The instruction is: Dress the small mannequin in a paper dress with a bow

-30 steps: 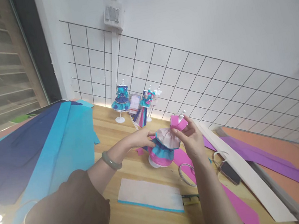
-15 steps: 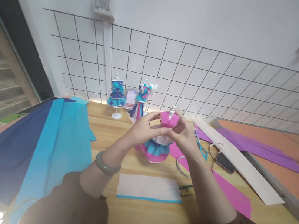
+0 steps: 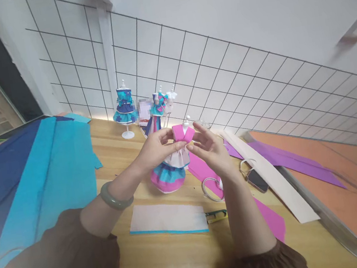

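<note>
A small white dress form (image 3: 187,124) stands on the table in a doll dress. The dress has a pink crossed bodice (image 3: 182,134), a white ruffle (image 3: 177,159) and a blue and pink skirt (image 3: 168,177). My left hand (image 3: 154,150), with a green bangle on the wrist, pinches the bodice's left side between thumb and fingers. At the bodice's right edge, my right hand (image 3: 213,150) has its fingers spread, the thumb close to the waist. Nothing shows between those fingers. The back of the bodice is hidden.
Dressed mini forms (image 3: 124,108) stand at the back by the wire grid (image 3: 180,57). In front lie a white strip edged blue (image 3: 167,217) and a yellow-green cutter (image 3: 216,216). Blue cloth (image 3: 64,160) covers the left; a phone (image 3: 257,181), white strip (image 3: 272,178) and purple strip (image 3: 297,165) are right.
My right hand has loosened from the bodice, its fingers opening away to the right. My left hand stays on the bodice. The view has shifted, so the scene sits further left.
</note>
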